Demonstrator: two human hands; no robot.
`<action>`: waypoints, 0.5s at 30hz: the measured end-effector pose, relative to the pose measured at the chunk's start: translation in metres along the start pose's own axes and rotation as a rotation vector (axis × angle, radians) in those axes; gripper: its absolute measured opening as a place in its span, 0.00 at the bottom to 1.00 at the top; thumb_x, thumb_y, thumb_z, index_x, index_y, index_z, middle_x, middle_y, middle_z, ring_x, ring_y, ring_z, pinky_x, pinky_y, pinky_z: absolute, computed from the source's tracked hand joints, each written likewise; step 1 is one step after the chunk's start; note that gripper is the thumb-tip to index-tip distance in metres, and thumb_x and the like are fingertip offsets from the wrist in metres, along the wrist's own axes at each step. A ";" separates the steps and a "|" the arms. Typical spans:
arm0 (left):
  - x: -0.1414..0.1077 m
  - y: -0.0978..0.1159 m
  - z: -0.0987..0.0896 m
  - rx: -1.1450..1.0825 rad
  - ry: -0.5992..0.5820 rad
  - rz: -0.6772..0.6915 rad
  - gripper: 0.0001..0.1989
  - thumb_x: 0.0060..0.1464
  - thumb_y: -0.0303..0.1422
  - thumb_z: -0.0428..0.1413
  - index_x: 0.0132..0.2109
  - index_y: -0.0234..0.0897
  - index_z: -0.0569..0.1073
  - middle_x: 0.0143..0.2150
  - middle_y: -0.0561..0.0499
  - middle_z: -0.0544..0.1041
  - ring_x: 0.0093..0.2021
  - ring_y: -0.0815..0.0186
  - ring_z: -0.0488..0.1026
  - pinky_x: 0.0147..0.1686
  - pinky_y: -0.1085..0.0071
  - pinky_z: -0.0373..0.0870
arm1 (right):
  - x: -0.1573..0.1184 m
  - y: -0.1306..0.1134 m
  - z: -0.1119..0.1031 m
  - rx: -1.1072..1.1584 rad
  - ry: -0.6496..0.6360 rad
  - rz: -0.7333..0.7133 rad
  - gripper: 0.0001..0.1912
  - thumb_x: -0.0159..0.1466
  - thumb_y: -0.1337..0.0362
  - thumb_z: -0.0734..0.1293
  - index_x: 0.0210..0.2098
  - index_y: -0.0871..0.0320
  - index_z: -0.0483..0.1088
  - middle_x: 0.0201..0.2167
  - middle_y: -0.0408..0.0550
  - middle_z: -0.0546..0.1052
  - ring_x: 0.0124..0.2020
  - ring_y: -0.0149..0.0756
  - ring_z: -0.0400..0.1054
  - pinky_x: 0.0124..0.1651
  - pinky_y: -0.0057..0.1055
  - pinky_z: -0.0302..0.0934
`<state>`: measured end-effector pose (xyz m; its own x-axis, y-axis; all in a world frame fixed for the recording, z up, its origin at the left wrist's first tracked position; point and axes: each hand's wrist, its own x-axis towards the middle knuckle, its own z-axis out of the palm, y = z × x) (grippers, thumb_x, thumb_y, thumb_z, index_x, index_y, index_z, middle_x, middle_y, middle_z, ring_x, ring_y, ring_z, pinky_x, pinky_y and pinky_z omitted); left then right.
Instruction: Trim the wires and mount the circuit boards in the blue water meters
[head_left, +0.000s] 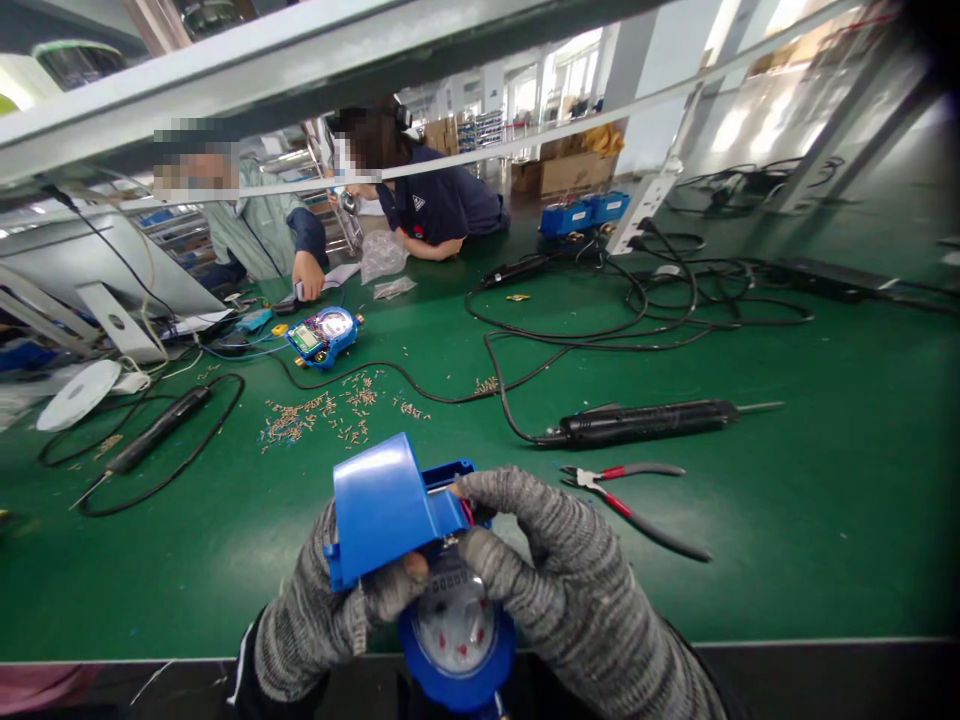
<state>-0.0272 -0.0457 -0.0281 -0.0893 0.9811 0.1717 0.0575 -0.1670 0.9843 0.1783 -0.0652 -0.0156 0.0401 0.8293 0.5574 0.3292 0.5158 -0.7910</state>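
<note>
At the table's front edge I hold a blue water meter (456, 625) with a round clear dial and a number row. My left hand (367, 605), in a grey knitted fingerless glove, is closed around a blue plastic cover (382, 505), which stands tilted over the meter's housing. My right hand (540, 560), gloved the same way, grips the housing's right side, thumb and fingers near some red wire. The cover hides most of the inside of the housing. Diagonal cutters (630, 500) with red and grey handles lie to the right, jaws apart.
A black electric screwdriver (649, 422) lies beyond the cutters, another (157, 432) at left. Small screws (300, 418) are scattered mid-table. An opened blue meter (324, 337) sits farther back, near two people opposite. Black cables (570, 345) loop at right. A metal rail (285, 90) crosses overhead.
</note>
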 end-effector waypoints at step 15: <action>-0.012 -0.049 -0.008 -0.108 0.057 -0.069 0.22 0.50 0.52 0.61 0.40 0.38 0.83 0.41 0.42 0.84 0.47 0.48 0.80 0.53 0.56 0.75 | -0.008 0.006 0.011 -0.072 0.101 -0.119 0.15 0.65 0.68 0.67 0.51 0.51 0.72 0.45 0.43 0.82 0.45 0.35 0.77 0.50 0.31 0.74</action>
<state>-0.0370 -0.0499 -0.0778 -0.1458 0.9840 0.1024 -0.0576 -0.1118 0.9921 0.1700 -0.0663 -0.0276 0.0901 0.7357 0.6713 0.4041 0.5891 -0.6998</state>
